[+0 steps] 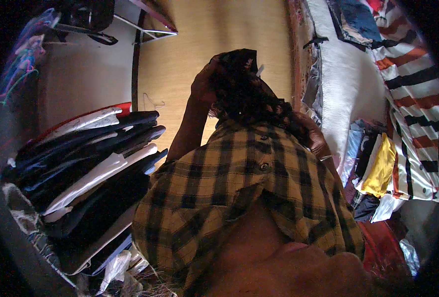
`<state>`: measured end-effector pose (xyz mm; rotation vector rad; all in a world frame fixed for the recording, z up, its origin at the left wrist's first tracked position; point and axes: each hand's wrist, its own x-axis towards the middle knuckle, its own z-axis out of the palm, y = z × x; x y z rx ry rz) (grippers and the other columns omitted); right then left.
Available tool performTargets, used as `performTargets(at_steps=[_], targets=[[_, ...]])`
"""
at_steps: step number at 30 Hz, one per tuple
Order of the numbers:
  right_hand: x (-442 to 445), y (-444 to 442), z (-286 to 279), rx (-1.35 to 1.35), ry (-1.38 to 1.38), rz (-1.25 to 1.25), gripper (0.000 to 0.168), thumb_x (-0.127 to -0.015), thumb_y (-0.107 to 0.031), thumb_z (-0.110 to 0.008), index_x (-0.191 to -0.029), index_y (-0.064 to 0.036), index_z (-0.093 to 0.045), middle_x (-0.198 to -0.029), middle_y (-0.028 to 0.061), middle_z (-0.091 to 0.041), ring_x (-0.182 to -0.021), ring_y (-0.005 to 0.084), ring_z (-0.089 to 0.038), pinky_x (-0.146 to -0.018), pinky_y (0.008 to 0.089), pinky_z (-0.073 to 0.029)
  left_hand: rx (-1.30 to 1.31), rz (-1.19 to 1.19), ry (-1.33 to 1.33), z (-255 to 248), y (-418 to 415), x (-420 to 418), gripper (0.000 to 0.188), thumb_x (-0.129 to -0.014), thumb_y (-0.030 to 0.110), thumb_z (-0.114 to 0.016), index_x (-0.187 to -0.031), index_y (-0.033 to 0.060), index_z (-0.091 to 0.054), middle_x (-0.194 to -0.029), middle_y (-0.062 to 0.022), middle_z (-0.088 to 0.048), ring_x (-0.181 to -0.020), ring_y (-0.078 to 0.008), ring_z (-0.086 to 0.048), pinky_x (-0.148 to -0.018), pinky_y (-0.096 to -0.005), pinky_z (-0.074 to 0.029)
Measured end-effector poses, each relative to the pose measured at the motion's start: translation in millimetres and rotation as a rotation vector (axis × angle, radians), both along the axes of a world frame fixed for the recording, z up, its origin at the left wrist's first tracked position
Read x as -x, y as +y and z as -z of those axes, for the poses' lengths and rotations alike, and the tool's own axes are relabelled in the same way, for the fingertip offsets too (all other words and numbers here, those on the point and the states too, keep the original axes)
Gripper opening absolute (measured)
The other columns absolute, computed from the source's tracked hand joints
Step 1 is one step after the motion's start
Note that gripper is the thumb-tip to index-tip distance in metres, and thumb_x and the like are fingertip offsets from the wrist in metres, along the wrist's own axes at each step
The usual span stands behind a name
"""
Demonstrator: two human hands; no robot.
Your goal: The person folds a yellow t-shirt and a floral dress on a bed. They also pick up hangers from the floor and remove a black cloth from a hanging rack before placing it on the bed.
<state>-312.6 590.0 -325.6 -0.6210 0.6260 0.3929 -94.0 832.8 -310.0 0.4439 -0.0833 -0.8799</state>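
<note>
A dark cloth garment (249,85) with faint lighter patches is bunched up in front of my chest. My left hand (204,85) grips its left side, with the fingers mostly lost in shadow. At the lower right edge of the bundle, my right hand (311,131) holds the cloth; its fingertips are partly hidden. A small pale strip (260,70) sticks out near the garment's upper right edge. My checked brown and black shirt (241,159) fills the view below both hands.
On the left hangs a row of dark and white clothes (93,163). A wire hanger (152,101) lies on the tan floor (219,22). Along the right runs a white-covered mattress (347,81) with striped fabric (408,85) and a yellow cloth (381,167) beside other folded clothes.
</note>
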Motion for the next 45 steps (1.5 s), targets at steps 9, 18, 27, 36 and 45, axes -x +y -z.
performTargets(at_steps=[9, 18, 27, 36, 45], targets=[[-14, 6, 9, -0.166, -0.203, 0.012, 0.044, -0.084, -0.017, -0.054, -0.124, -0.002, -0.042, -0.117, 0.0083, -0.052, -0.102, 0.0197, -0.053, -0.088, 0.0322, -0.044, -0.144, -0.153, -0.263, -40, -12, -6, 0.034, -0.091, 0.031, -0.042, -0.106, 0.003, -0.053, -0.102, -0.0112, -0.058, -0.098, -0.0241, -0.053, -0.089, -0.0372, -0.041], [-108, 30, 34, -0.262, -0.427, 0.208, 0.036, -0.091, -0.021, -0.045, -0.121, -0.001, -0.045, -0.115, 0.0102, -0.053, -0.106, 0.0211, -0.05, -0.091, 0.0335, -0.042, -0.173, -0.193, -0.375, -85, -20, -11, 0.033, -0.092, 0.027, -0.04, -0.109, 0.0011, -0.052, -0.104, -0.0106, -0.058, -0.096, -0.0234, -0.054, -0.087, -0.0344, -0.042], [-79, -28, 45, 0.524, -0.581, 0.096, 0.034, -0.089, -0.022, -0.046, -0.118, -0.006, -0.048, -0.119, 0.0081, -0.051, -0.109, 0.0219, -0.048, -0.094, 0.0399, -0.036, -0.02, -0.247, -0.191, -65, 8, -9, 0.037, -0.091, 0.034, -0.04, -0.105, 0.0027, -0.055, -0.102, -0.0114, -0.059, -0.096, -0.024, -0.055, -0.088, -0.0382, -0.042], [0, -27, -3, 1.18, -0.266, -0.118, 0.037, -0.091, -0.027, -0.043, -0.119, -0.003, -0.045, -0.114, 0.0097, -0.053, -0.106, 0.0225, -0.048, -0.092, 0.0368, -0.037, -0.084, 0.061, 0.339, 18, 43, 51, 0.027, -0.088, 0.022, -0.046, -0.108, 0.005, -0.053, -0.099, -0.0096, -0.06, -0.092, -0.023, -0.056, -0.083, -0.0369, -0.046], [17, 1, -72, 0.136, -0.14, 0.265, 0.042, -0.091, -0.034, -0.04, -0.12, -0.004, -0.043, -0.109, 0.0092, -0.054, -0.097, 0.0212, -0.052, -0.085, 0.035, -0.042, -0.717, 0.105, -0.502, 33, 46, 82, 0.025, -0.085, 0.012, -0.046, -0.107, 0.0033, -0.051, -0.095, -0.0094, -0.056, -0.086, -0.0183, -0.053, -0.078, -0.0286, -0.044]])
